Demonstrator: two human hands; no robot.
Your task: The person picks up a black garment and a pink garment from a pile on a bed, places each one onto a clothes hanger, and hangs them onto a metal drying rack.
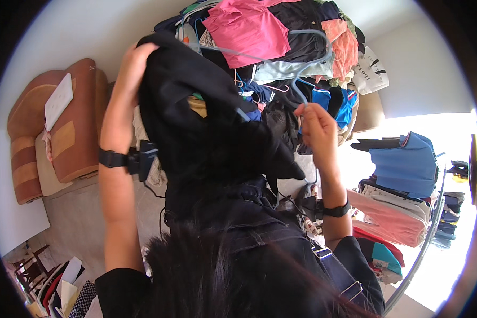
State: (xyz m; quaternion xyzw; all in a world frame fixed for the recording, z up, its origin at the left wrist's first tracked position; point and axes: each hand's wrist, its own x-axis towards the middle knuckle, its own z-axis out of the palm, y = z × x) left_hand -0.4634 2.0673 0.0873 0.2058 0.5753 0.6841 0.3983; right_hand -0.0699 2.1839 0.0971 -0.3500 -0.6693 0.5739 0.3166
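My left hand (137, 59) grips the upper left edge of a black garment (183, 91), which hangs in front of my body. A light blue-grey clothes hanger (329, 49) crosses the view, and the fingers of my right hand (317, 123) pinch it near its hook. Part of the hanger passes by the black cloth, and its far portion is hidden there. Beyond my hands lies a large heap of clothes, with a pink shirt (250, 31) on top and black shorts (306, 20) beside it.
At the left stands a brown and tan sofa (79, 131) with a white board (59, 101) on it. A metal clothes rail (425, 246) at the right carries a blue shirt (403, 167) and other garments. More clothes (65, 290) lie at the lower left.
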